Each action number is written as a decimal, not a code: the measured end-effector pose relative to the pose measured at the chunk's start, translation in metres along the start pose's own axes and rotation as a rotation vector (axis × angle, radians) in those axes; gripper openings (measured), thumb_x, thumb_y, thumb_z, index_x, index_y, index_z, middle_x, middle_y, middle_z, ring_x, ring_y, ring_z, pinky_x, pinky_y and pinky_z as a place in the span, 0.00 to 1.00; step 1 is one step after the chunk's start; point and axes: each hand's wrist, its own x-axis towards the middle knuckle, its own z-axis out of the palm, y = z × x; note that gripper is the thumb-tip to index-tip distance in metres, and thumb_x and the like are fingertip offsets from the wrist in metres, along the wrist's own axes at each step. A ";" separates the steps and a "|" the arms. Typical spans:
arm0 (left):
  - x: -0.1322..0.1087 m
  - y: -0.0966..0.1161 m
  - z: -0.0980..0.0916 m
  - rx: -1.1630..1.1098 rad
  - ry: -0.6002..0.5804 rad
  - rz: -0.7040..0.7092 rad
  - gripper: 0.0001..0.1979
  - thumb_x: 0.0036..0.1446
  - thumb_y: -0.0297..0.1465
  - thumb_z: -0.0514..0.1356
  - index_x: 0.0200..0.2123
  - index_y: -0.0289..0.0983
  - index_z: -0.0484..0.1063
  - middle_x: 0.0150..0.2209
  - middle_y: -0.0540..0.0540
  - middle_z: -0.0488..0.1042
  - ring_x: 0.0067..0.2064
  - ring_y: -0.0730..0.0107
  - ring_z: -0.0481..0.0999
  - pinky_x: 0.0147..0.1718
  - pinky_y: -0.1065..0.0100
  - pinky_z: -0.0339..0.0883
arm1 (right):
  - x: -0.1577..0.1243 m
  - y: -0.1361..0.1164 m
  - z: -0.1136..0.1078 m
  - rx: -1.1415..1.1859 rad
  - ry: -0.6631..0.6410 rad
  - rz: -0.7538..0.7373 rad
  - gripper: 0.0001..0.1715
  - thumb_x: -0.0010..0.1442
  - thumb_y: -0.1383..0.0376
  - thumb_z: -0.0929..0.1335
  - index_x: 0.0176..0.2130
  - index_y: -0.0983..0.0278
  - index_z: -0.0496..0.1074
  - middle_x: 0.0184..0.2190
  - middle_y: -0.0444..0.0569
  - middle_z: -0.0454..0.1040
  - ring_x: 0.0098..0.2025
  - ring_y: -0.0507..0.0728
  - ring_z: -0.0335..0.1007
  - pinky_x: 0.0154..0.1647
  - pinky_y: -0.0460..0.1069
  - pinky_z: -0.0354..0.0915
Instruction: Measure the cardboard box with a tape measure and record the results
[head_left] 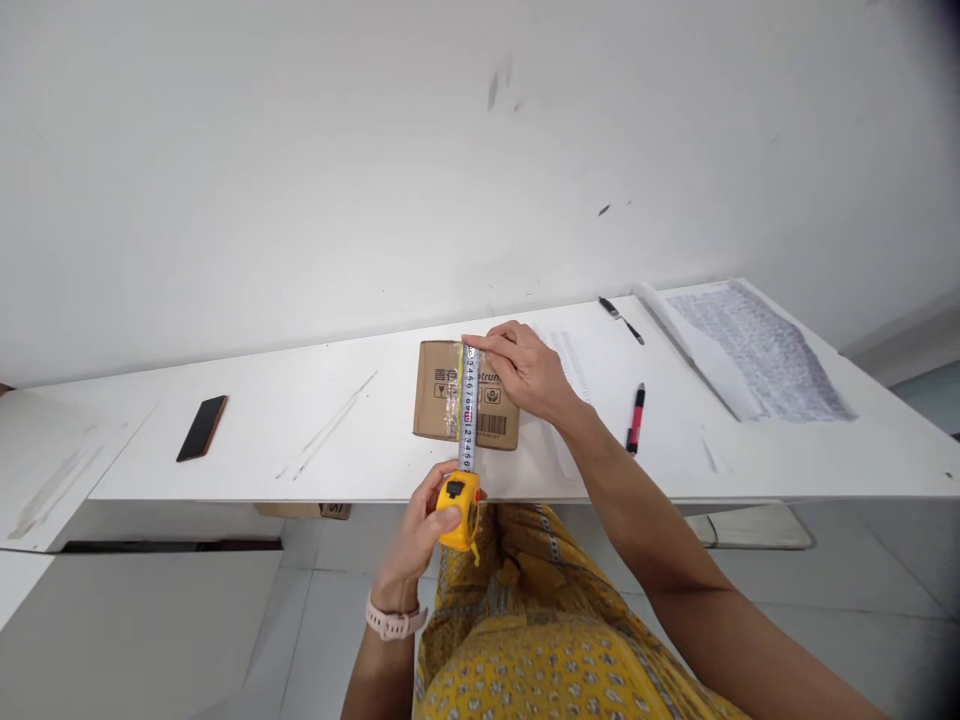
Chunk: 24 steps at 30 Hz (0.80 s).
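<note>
A small brown cardboard box (pixel 429 405) with printed characters, a barcode and clear tape lies on the white desk. My left hand (pixel 424 522) is wrapped round the yellow case of a tape measure (pixel 459 515), just off the desk's front edge. Its numbered blade (pixel 468 415) runs from the case across the top of the box to the far edge. There my right hand (pixel 525 370) presses the blade's end with its fingers. That hand and wrist cover the box's upper right part.
On the left of the white desk (pixel 247 390) lies a dark phone (pixel 202 428). To the right are paper sheets (pixel 592 410), a red and black pen (pixel 636 420), a black pen (pixel 621 320) and a handwritten page (pixel 757 350). A wall (pixel 375 180) rises behind.
</note>
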 end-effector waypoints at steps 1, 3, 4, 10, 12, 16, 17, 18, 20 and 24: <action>0.001 0.001 -0.002 -0.007 0.001 -0.005 0.31 0.44 0.44 0.70 0.53 0.42 0.71 0.42 0.41 0.78 0.41 0.56 0.77 0.36 0.62 0.71 | 0.000 0.000 0.000 0.000 0.000 0.001 0.24 0.68 0.68 0.58 0.56 0.52 0.74 0.44 0.50 0.72 0.46 0.59 0.67 0.45 0.54 0.67; 0.003 0.004 -0.006 -0.014 0.002 -0.004 0.31 0.44 0.44 0.70 0.52 0.42 0.71 0.41 0.40 0.78 0.40 0.56 0.77 0.35 0.63 0.71 | -0.001 0.001 0.000 -0.003 0.000 0.002 0.24 0.68 0.68 0.58 0.56 0.52 0.73 0.44 0.50 0.72 0.46 0.59 0.67 0.45 0.54 0.67; 0.003 0.004 -0.007 -0.019 -0.001 -0.005 0.31 0.44 0.44 0.70 0.52 0.41 0.71 0.41 0.40 0.78 0.40 0.56 0.77 0.34 0.63 0.71 | -0.001 0.002 0.000 -0.004 0.001 0.002 0.24 0.69 0.68 0.58 0.56 0.52 0.74 0.44 0.50 0.72 0.46 0.59 0.67 0.45 0.54 0.67; 0.003 0.000 -0.009 -0.032 -0.021 -0.003 0.33 0.45 0.44 0.69 0.54 0.39 0.68 0.42 0.41 0.78 0.40 0.57 0.76 0.34 0.64 0.71 | -0.003 0.004 0.004 0.012 0.036 -0.020 0.23 0.68 0.68 0.59 0.54 0.53 0.74 0.43 0.49 0.72 0.44 0.58 0.68 0.45 0.54 0.67; 0.004 -0.001 -0.008 -0.033 -0.025 -0.007 0.33 0.46 0.43 0.69 0.54 0.38 0.67 0.41 0.41 0.77 0.41 0.58 0.76 0.35 0.64 0.71 | -0.003 0.004 0.004 0.004 0.040 -0.031 0.22 0.68 0.68 0.59 0.54 0.54 0.75 0.42 0.49 0.72 0.44 0.58 0.68 0.44 0.54 0.67; 0.000 -0.001 -0.008 -0.026 -0.030 0.005 0.33 0.46 0.43 0.69 0.54 0.38 0.68 0.42 0.41 0.77 0.40 0.59 0.76 0.36 0.64 0.72 | -0.004 0.001 0.004 0.025 0.078 -0.027 0.22 0.68 0.67 0.59 0.54 0.55 0.74 0.42 0.50 0.72 0.44 0.58 0.68 0.45 0.54 0.67; -0.004 0.000 -0.009 -0.030 -0.039 0.016 0.33 0.46 0.44 0.69 0.54 0.38 0.69 0.42 0.41 0.77 0.39 0.60 0.76 0.36 0.64 0.72 | -0.005 0.000 0.003 0.034 0.104 -0.030 0.21 0.68 0.66 0.59 0.54 0.56 0.74 0.41 0.50 0.72 0.44 0.58 0.68 0.45 0.55 0.67; -0.010 0.001 -0.011 -0.045 -0.044 0.031 0.33 0.46 0.44 0.69 0.54 0.38 0.69 0.42 0.41 0.76 0.38 0.60 0.76 0.35 0.64 0.72 | -0.008 -0.003 0.003 0.042 0.134 -0.043 0.21 0.68 0.66 0.59 0.55 0.56 0.73 0.41 0.51 0.73 0.44 0.58 0.68 0.46 0.55 0.67; -0.026 0.004 -0.019 -0.101 -0.036 0.073 0.36 0.44 0.46 0.69 0.55 0.39 0.69 0.43 0.41 0.76 0.36 0.62 0.76 0.35 0.63 0.73 | -0.018 -0.011 0.006 0.044 0.187 -0.107 0.21 0.68 0.65 0.59 0.55 0.59 0.72 0.40 0.52 0.73 0.44 0.59 0.68 0.46 0.56 0.66; -0.058 0.013 -0.039 -0.130 0.107 0.222 0.40 0.35 0.50 0.71 0.52 0.40 0.71 0.41 0.42 0.77 0.33 0.61 0.77 0.33 0.63 0.74 | -0.047 -0.029 0.037 -0.035 0.204 -0.317 0.17 0.66 0.65 0.62 0.51 0.60 0.74 0.44 0.53 0.75 0.47 0.59 0.69 0.50 0.56 0.64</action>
